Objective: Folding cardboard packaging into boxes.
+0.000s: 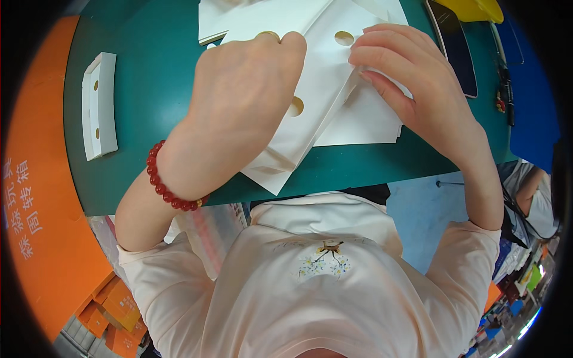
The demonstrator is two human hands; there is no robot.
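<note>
A white card box blank [322, 77] with round holes lies slanted across the green table in front of me, its long side folded up. My left hand [242, 101], wearing a gold ring and a red bead bracelet, is curled over its left part; the fingertips are hidden beneath the hand. At the raised right edge, my right hand [412, 74] has its fingers bent and its thumb close to them, closed on the card. More white card sheets [358, 128] lie under the blank.
A narrow white box tray [107, 107] with holes stands at the table's left. To the right lie a dark phone [455, 51], a yellow object [477, 9] and a black pen [509, 98]. An orange box [36, 179] stands beyond the left edge. White sheets [245, 18] are stacked at the back.
</note>
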